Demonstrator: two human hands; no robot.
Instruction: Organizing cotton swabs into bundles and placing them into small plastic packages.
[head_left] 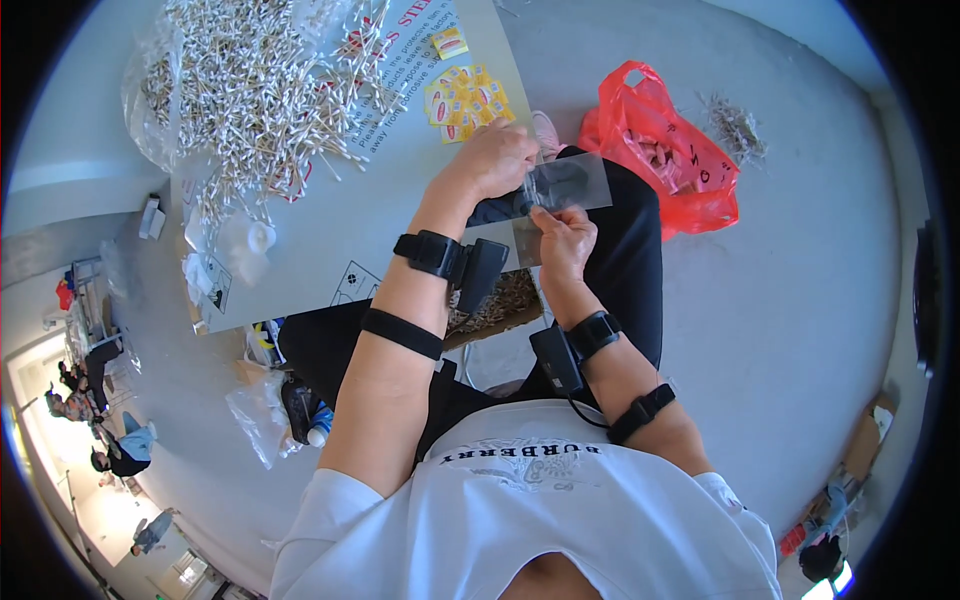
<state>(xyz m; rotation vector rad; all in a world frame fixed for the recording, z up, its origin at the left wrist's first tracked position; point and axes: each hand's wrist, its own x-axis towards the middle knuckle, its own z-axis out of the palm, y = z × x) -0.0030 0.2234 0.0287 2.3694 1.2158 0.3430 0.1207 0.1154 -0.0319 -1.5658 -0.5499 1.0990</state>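
Note:
My right hand (566, 240) pinches a clear plastic bag (585, 180) between thumb and fingers, above my right thigh. Just above it and to the left, my left hand (497, 158) is closed, fingertips together at the bag's upper left edge; what they grip, if anything, is hidden. Small yellow-and-white packets or labels (468, 100) lie spread on the table close beyond my left hand. A large heap of cotton swabs (260, 100) covers the table's far left, partly on a clear plastic sheet or bag (150, 100).
The pale printed table (330, 235) ends beside my right leg. On the floor to the right is an open red plastic bag (715, 200) with pink things inside, and a small pile of swabs (735, 128) behind it. Under the table edge sits a cardboard box (500, 320) of swabs.

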